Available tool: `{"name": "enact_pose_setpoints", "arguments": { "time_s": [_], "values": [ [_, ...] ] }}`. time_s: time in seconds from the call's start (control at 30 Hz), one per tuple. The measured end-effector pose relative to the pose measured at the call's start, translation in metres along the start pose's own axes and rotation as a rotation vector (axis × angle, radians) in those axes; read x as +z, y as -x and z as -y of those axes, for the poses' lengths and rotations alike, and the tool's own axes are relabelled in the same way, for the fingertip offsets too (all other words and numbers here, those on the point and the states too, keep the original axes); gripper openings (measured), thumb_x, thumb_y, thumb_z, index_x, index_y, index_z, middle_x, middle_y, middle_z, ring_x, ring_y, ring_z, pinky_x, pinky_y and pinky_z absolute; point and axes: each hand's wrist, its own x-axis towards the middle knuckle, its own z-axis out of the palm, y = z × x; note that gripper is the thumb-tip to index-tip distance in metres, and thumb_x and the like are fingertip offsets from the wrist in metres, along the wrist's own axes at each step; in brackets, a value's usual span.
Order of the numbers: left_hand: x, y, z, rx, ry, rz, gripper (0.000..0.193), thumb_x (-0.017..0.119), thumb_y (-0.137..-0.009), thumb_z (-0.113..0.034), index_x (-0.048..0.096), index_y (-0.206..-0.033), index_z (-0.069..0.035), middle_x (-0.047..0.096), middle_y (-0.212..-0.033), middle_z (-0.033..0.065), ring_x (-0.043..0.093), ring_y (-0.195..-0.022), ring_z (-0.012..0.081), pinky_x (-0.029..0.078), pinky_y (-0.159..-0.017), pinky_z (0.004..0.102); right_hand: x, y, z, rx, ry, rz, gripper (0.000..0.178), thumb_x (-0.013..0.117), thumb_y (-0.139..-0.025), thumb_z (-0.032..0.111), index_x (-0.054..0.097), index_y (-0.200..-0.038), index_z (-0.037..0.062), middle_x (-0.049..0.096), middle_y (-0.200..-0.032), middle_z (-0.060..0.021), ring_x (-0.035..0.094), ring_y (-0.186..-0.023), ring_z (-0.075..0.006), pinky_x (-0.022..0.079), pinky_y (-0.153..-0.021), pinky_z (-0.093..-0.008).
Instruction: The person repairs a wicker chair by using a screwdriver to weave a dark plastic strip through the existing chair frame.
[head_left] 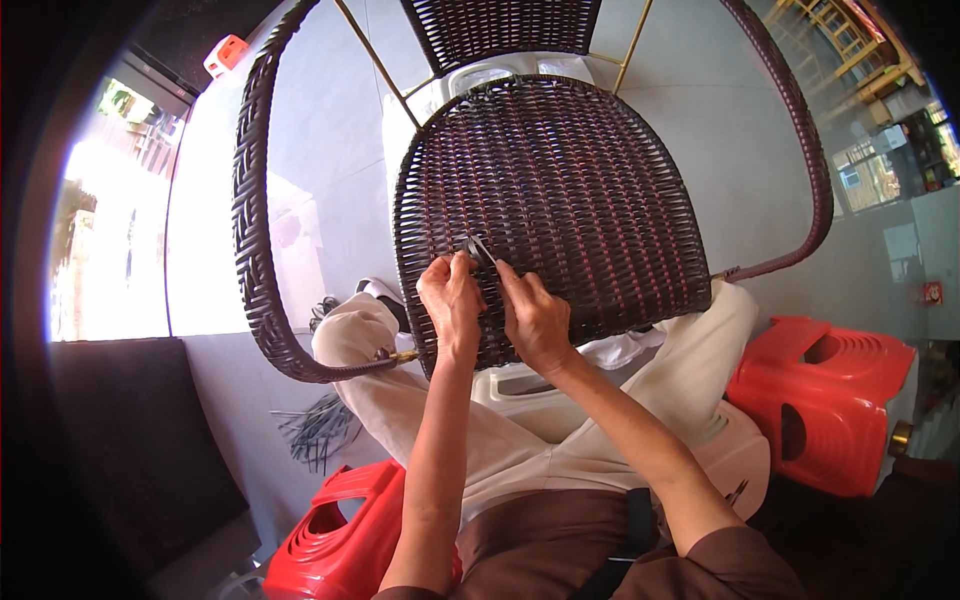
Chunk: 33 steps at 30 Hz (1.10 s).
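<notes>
In front of me is a chair of woven dark brown plastic rattan, its seat [540,180] threaded with reddish strands. Both hands work close together over the seat's near left part. My left hand [450,305] is closed in a pinch on a short dark strip [466,246] that stands up from the weave. Beside it my right hand [536,315] is closed round a slim blade-like tool [484,250]; its grey tip points away from me, next to the strip. The tool's handle is hidden inside my fingers.
Braided armrest loops [262,200] curve round both sides, and the chair's woven back [505,25] lies beyond the seat. Red plastic stools stand at my left [340,530] and right [830,400]. Loose dark strips [320,428] lie on the grey floor. My knees support the seat.
</notes>
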Motion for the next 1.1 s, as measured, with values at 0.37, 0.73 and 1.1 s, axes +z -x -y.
{"name": "enact_pose_setpoints", "arguments": {
  "time_s": [0.37,0.73,1.1],
  "values": [
    [-0.001,-0.007,-0.007,-0.019,-0.083,0.024,0.026,0.054,-0.086,-0.019,0.056,-0.07,0.001,0.044,-0.047,-0.0002,0.037,-0.037,0.0069,0.031,-0.033,0.0209,-0.001,0.0,0.0,-0.012,-0.013,-0.013,0.029,0.058,-0.08,0.002,0.059,-0.109,0.0034,0.056,-0.071,-0.0107,0.058,-0.053,-0.0275,0.046,-0.046,-0.0341],
    [-0.002,-0.012,0.002,-0.028,-0.034,0.054,0.025,0.053,-0.088,-0.018,0.057,-0.071,0.0,0.043,-0.047,-0.0011,0.036,-0.037,0.0063,0.031,-0.033,0.0207,0.001,0.0,-0.001,-0.02,-0.021,-0.024,0.028,0.059,-0.079,0.001,0.059,-0.107,0.002,0.056,-0.07,-0.0108,0.058,-0.054,-0.0273,0.046,-0.046,-0.0341],
    [0.006,-0.015,0.007,0.019,-0.189,-0.043,0.029,0.052,-0.087,-0.018,0.057,-0.069,0.003,0.048,-0.047,0.0026,0.043,-0.037,0.0079,0.035,-0.034,0.0228,-0.005,-0.004,0.002,0.081,-0.062,0.063,0.026,0.058,-0.08,0.003,0.059,-0.106,0.0018,0.058,-0.074,-0.0139,0.059,-0.06,-0.0307,0.047,-0.052,-0.0368]
  ]
}}
